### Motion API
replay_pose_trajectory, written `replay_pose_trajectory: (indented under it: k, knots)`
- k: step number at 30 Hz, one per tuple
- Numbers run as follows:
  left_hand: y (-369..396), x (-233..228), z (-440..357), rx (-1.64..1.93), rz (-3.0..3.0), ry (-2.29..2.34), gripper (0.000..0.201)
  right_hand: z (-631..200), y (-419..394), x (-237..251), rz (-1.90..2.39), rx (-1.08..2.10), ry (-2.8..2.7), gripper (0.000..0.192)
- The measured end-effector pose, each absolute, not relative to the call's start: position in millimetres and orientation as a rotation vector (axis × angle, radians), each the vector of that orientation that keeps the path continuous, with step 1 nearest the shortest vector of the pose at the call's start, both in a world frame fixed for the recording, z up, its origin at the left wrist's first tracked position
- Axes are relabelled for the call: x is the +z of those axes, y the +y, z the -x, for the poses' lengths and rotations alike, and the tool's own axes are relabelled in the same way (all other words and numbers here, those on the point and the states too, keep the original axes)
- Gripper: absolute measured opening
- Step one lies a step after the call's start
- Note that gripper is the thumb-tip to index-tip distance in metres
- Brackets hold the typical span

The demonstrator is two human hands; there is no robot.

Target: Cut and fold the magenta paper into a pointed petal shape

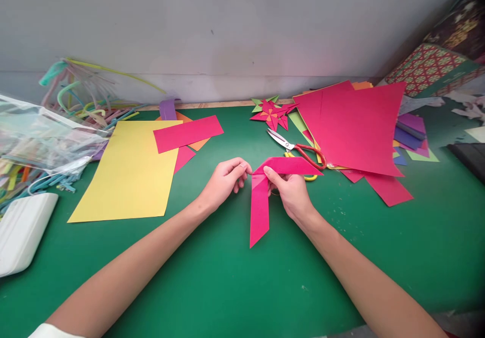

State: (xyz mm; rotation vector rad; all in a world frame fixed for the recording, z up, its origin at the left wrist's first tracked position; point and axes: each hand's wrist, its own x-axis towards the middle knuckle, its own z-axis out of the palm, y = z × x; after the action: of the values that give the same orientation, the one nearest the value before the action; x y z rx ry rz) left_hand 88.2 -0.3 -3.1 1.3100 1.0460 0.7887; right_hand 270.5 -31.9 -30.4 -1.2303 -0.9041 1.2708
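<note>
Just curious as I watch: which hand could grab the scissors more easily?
The right hand, probably. The scissors lie just beyond it, while the left hand pinches the folded pink strip farther away.

A single head-worn view is given, aimed forward and down from above the near edge of the green felt-covered table (212,277). The surface is seen at close range, bounded behind by the pale grey wall (235,25).
</note>
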Motion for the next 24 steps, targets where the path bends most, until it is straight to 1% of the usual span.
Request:
replay_pose_trajectory:
  k: [5, 10, 13, 20, 24]
  knots:
    - [0, 1, -88, 0.688, -1.551, 1.031, 0.026, -269, -33, -32, 1.220, 1.303, -0.925, 0.033]
    - [-1, 4, -87, 0.678, -1.675, 1.062, 0.029, -268, -34, -33, 1.203, 1.323, -0.900, 0.032]
    - [-1, 4, -87, 0.701, -1.733, 1.044, 0.020, -268, -34, -33, 1.200, 1.344, -0.898, 0.032]
    - [-3, -5, -88, 0.769, -1.566, 1.036, 0.026, -268, -32, -30, 1.110, 1.430, -1.074, 0.031]
    - [-2, -12, -88, 0.840, -1.485, 1.034, 0.030, -268, -32, -30, 1.143, 1.428, -1.077, 0.027]
